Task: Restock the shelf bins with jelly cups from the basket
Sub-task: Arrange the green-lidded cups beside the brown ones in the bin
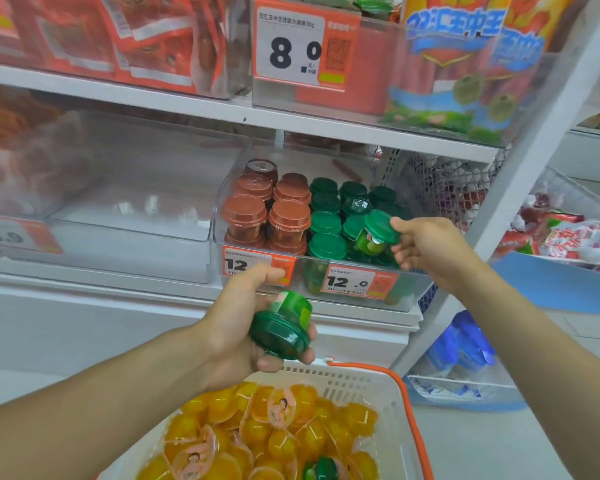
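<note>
Head view: basket (388,396) front cut off

Single head view, close, facing forward and down at shelf bin (321,271), basket (378,389) below

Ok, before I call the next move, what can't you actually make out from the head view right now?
- Lower layers of cups in the shelf bin: hidden by the top cups and price tags.
- Basket contents: cut off by the bottom edge; only one green cup in the basket shows.
- Left hand's palm side: covered by its green cup.
- Right hand's cup: label too small to read.
- Far-left price tag: blurred.
</note>
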The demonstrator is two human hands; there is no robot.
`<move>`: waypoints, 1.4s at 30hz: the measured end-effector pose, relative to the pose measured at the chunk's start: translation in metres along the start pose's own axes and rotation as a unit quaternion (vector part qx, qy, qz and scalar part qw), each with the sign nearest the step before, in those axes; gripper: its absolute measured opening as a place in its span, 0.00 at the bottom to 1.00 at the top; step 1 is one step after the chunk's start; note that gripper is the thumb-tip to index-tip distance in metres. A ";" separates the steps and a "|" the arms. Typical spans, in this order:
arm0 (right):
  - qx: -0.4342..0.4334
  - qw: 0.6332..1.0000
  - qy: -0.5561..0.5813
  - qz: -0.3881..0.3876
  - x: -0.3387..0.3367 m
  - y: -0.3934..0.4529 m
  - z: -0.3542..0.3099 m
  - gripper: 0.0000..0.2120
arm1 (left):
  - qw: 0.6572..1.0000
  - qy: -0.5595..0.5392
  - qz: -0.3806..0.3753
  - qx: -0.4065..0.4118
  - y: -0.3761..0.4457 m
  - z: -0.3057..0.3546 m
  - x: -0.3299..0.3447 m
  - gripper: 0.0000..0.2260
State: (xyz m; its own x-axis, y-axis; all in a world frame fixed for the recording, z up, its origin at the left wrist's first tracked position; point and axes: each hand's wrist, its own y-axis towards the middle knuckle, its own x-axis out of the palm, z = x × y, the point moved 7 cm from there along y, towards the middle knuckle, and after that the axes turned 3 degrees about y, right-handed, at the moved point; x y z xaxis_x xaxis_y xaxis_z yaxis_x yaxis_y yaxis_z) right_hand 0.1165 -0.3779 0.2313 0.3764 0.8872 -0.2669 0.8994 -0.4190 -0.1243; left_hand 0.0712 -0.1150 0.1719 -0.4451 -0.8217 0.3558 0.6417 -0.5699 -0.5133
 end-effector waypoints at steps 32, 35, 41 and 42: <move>-0.261 0.913 -0.245 -0.195 0.066 -0.072 -0.045 0.15 | 0.997 0.011 0.014 -0.069 0.015 -0.020 -0.001 0.32; -0.133 0.912 -0.198 -0.333 0.093 -0.087 -0.018 0.19 | 0.994 0.034 -0.040 -0.091 0.014 -0.022 0.005 0.33; 0.022 0.922 -0.081 -0.379 0.101 -0.090 0.013 0.07 | 0.990 0.080 -0.086 -0.072 0.012 -0.019 0.012 0.26; 0.045 0.915 -0.071 -0.394 0.100 -0.091 0.015 0.07 | 0.990 0.093 -0.087 -0.066 0.012 -0.020 0.012 0.25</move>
State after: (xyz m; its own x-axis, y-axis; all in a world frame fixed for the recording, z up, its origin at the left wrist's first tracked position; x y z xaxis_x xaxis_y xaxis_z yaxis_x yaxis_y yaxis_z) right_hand 0.0689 -0.2544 0.2014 -0.4203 0.8892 -0.1808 0.8547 0.3210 -0.4080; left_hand 0.0618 -0.1316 0.1544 -0.6564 -0.6905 0.3040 0.4633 -0.6869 -0.5598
